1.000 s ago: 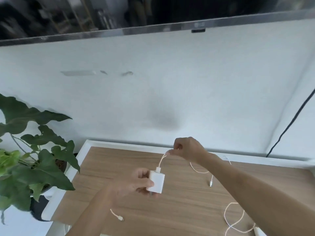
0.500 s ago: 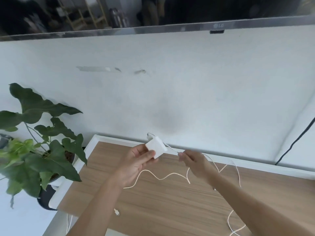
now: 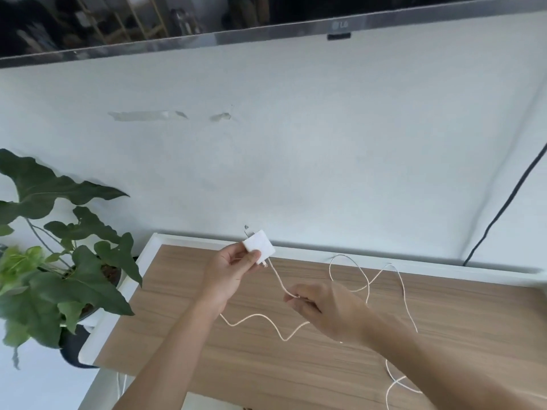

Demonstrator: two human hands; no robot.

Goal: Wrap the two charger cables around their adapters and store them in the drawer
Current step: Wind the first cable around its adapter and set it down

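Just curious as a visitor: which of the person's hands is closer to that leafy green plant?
Left. The left hand holds the white adapter just right of the plant; the right hand pinches the cable farther right.

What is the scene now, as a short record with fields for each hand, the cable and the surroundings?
left hand: holds white adapter above the table
right hand: pinches white cable just below the adapter
cable: unwrapped, loose loops on wooden table
surroundings: potted plant at the left, TV above

leafy plant (image 3: pixel 59 261) (potted), tv (image 3: pixel 266 13), black cord (image 3: pixel 503 208)
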